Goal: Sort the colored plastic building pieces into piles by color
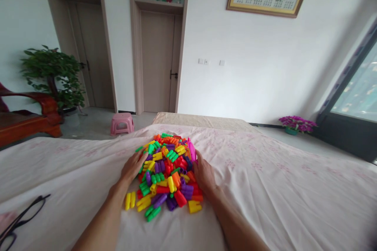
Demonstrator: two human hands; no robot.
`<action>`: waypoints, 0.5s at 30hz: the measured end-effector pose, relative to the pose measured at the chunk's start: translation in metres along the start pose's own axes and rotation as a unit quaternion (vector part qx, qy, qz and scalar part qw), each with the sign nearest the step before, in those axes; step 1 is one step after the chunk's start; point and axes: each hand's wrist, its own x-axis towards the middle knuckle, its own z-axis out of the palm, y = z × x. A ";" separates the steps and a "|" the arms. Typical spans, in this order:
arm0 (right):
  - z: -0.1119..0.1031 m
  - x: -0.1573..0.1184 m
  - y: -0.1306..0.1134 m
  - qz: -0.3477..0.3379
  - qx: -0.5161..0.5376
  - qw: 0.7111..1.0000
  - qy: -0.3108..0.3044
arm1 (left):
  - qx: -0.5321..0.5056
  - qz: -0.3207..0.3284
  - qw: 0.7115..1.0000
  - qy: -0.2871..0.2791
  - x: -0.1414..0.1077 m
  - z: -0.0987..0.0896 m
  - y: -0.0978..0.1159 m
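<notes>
A heap of small plastic pieces (167, 168) in red, yellow, green, purple and orange lies on the pale cloth (253, 188) with a faint pink flower print. My left hand (134, 166) rests against the heap's left side, its fingertips among the pieces and partly hidden. Against the right side is my right hand (204, 170), next to a bright pink piece (192, 151); most of its fingers are hidden behind the hand and the heap. A yellow piece (130, 200) lies at the heap's front left, and another yellow piece (194, 206) at its front right.
Black-framed glasses (22, 221) lie on the cloth at the lower left. Beyond the cloth stand a pink stool (122, 123), a wooden chair (32, 115), a leafy plant (54, 74) and a pot of purple flowers (297, 124).
</notes>
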 end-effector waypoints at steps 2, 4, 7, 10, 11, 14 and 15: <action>-0.001 0.002 -0.004 -0.012 -0.011 1.000 0.007 | -0.029 -0.003 1.000 -0.004 0.000 0.000 -0.002; -0.006 0.009 -0.002 0.027 -0.025 0.999 0.017 | -0.052 -0.012 0.999 0.006 0.000 -0.001 -0.004; -0.017 0.026 0.011 0.120 -0.055 0.991 0.033 | -0.075 -0.032 0.996 0.039 -0.001 -0.002 -0.005; -0.023 0.042 0.024 0.142 -0.093 0.985 0.021 | -0.087 -0.053 0.993 0.061 -0.002 -0.002 -0.005; -0.023 0.045 0.026 0.132 -0.100 0.986 0.013 | -0.090 -0.058 0.992 0.064 -0.002 -0.002 -0.005; -0.013 0.045 0.027 0.073 -0.076 0.994 -0.016 | -0.094 -0.069 0.991 0.062 -0.002 -0.002 -0.003; -0.009 0.044 0.026 0.051 -0.058 0.997 -0.022 | -0.093 -0.072 0.991 0.059 -0.002 -0.003 -0.002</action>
